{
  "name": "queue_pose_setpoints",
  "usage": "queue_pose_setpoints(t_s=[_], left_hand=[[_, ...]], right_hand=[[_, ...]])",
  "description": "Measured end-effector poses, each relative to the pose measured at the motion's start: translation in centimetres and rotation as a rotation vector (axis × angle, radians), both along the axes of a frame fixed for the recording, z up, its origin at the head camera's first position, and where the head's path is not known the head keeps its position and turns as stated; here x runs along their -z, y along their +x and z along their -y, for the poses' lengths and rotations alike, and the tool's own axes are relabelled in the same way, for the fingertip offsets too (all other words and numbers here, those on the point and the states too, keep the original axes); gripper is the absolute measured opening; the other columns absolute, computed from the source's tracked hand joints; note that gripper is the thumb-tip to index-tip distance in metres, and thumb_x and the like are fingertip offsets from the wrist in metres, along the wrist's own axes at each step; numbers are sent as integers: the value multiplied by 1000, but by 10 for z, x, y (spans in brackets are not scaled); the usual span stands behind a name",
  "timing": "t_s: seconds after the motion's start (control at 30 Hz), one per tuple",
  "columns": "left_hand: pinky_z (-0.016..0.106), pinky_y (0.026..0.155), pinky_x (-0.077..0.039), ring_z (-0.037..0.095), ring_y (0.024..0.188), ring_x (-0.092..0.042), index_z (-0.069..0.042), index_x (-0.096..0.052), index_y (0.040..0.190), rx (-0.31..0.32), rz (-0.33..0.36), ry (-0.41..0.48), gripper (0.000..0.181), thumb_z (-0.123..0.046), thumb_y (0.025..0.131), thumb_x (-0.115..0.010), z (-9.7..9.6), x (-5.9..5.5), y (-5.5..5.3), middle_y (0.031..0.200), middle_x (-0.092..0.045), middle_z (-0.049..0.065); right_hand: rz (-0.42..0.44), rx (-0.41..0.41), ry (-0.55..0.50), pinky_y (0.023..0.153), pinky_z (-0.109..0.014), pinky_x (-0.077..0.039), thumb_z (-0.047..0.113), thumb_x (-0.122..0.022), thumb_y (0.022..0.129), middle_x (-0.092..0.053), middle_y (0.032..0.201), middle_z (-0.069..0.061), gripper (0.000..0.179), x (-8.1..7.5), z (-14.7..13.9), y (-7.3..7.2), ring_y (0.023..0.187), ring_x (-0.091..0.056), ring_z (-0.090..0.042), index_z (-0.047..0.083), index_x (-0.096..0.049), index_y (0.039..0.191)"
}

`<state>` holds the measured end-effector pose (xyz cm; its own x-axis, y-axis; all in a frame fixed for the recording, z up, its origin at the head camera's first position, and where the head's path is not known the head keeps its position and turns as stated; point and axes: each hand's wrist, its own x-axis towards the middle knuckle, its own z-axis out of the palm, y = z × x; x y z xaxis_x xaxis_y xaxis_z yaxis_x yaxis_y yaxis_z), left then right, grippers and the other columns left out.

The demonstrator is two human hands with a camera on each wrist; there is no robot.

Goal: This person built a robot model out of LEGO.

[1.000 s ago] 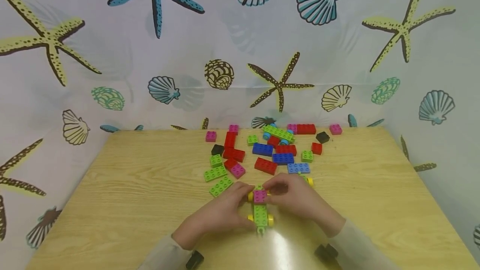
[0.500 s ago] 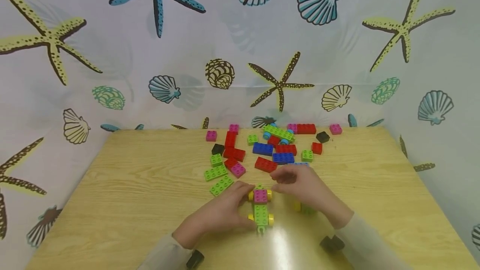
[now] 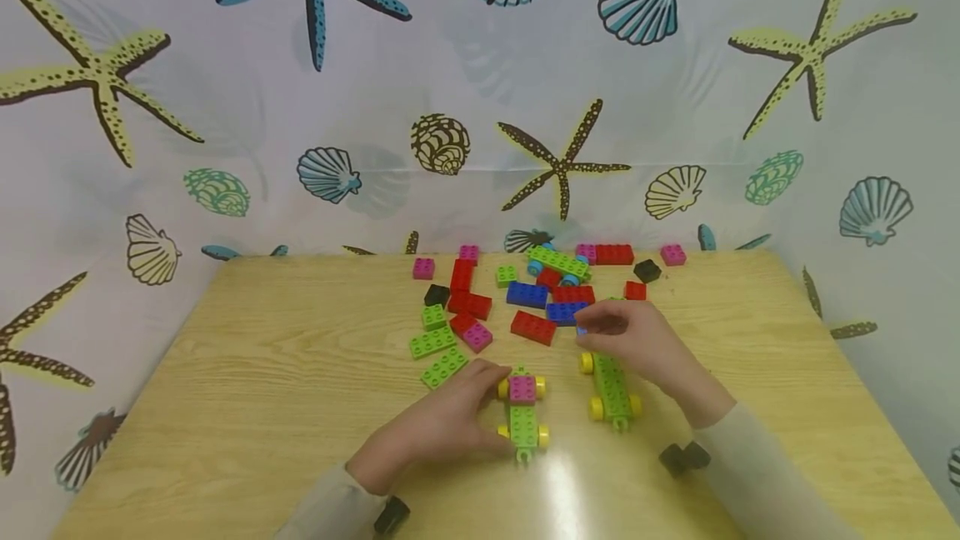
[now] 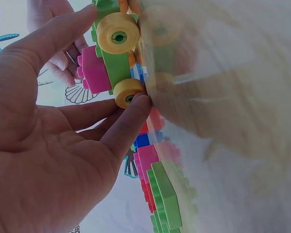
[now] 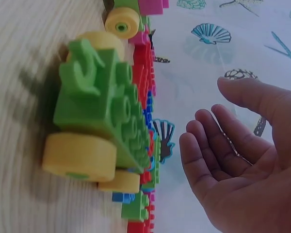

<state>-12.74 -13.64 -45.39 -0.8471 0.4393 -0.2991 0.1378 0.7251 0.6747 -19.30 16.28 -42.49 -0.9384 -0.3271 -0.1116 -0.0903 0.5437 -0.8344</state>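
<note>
In the head view a green toy car base [image 3: 523,430] with yellow wheels carries a pink brick [image 3: 522,390] on its studs near the far end. My left hand [image 3: 452,412] holds this car from the left, thumb by the near wheel and fingers at the far one. The left wrist view has a fingertip against a yellow wheel [image 4: 129,92]. My right hand [image 3: 633,350] hovers over a second green car base [image 3: 611,390] with yellow wheels, partly covering it. Its fingers are loosely curled with nothing between them in the right wrist view, apart from the studded base [image 5: 111,107].
Loose bricks lie farther back: green bricks [image 3: 433,342] at left, red bricks [image 3: 533,327] and blue bricks [image 3: 527,295] mid-table. A green base with blue wheels [image 3: 558,263] stands near the patterned curtain [image 3: 465,107]. A red brick [image 3: 635,291] is beyond my right hand.
My right hand has left the pink brick and moved right and away, over the second car base. That base has shifted nearer and come into view. My left hand stays put.
</note>
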Motion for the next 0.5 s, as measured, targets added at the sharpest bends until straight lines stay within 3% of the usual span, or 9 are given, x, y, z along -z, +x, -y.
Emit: queue_pose_setpoints(t_s=[0.5], left_hand=[[56, 131, -46, 29, 154, -53, -11, -50, 167, 11, -13, -13, 97, -41, 87, -96, 1, 2, 0, 164, -55, 5]], right_hand=[[15, 72, 56, 115, -51, -62, 24, -78, 106, -75, 145, -15, 41, 12, -25, -18, 130, -73, -33, 8, -74, 143]])
